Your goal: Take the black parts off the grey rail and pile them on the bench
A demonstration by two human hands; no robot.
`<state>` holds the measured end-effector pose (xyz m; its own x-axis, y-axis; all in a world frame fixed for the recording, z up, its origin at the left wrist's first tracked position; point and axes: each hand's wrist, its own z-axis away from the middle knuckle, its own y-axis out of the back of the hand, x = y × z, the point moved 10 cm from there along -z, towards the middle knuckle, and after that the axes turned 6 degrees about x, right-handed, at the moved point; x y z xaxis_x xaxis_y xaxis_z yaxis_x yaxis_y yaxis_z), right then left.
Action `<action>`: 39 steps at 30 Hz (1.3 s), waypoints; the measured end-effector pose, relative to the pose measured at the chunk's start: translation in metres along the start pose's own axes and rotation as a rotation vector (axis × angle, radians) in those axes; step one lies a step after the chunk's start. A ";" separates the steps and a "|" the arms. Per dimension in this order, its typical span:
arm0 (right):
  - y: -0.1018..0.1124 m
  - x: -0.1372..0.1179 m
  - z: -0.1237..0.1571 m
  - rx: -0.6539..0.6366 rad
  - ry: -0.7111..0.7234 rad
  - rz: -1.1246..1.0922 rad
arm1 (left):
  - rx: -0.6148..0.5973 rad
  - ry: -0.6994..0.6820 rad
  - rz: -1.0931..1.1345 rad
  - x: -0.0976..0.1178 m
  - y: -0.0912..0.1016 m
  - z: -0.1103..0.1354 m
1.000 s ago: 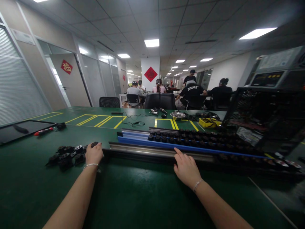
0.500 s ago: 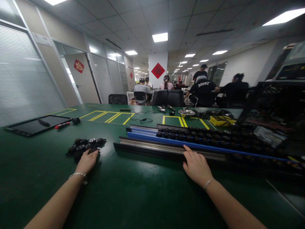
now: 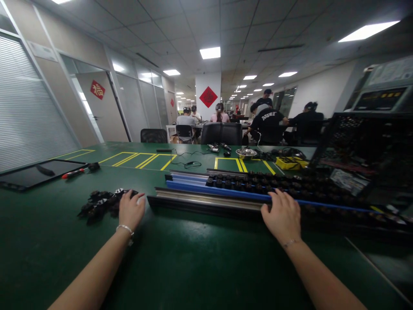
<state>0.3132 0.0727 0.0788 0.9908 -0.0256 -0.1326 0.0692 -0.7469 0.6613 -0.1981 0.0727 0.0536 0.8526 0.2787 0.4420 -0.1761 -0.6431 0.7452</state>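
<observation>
My left hand [image 3: 132, 210] is just right of a pile of small black parts [image 3: 98, 204]. Its fingers are bent toward the thumb, with a dark bit showing between them that looks like one small black part, mostly hidden. My right hand [image 3: 284, 215] is closed over the nearest long rail [image 3: 206, 200], thumb on the near side and fingers over the top. This rail is black outside with a silvery channel. Behind it lies a blue-edged rail [image 3: 193, 186], with rows of black parts [image 3: 245, 183] along it.
A dark flat panel [image 3: 29, 174] and a red-handled tool [image 3: 74, 173] lie at left. Farther back are a metal bowl [image 3: 245, 153], cables [image 3: 190, 164] and a yellow object [image 3: 290, 162]. A dark frame [image 3: 335, 142] stands at right. People sit beyond.
My left hand has lifted from the pile and shifted right toward the rail's end. The right hand has slid right along the rail, its fingers bending over it. The view has turned slightly right.
</observation>
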 end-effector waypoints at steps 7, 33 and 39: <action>-0.003 0.056 0.003 0.054 -0.241 0.137 | -0.123 -0.576 0.144 0.170 -0.026 0.078; 0.001 0.059 0.002 0.069 -0.305 0.053 | -0.144 -0.625 0.092 0.202 -0.060 0.123; 0.000 0.079 0.003 0.087 -0.387 0.008 | -0.154 -0.632 0.078 0.202 -0.059 0.122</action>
<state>0.3909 0.0692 0.0660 0.8730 -0.2681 -0.4075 0.0351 -0.7987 0.6007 0.0442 0.0796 0.0383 0.9510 -0.2682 0.1541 -0.2779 -0.5219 0.8065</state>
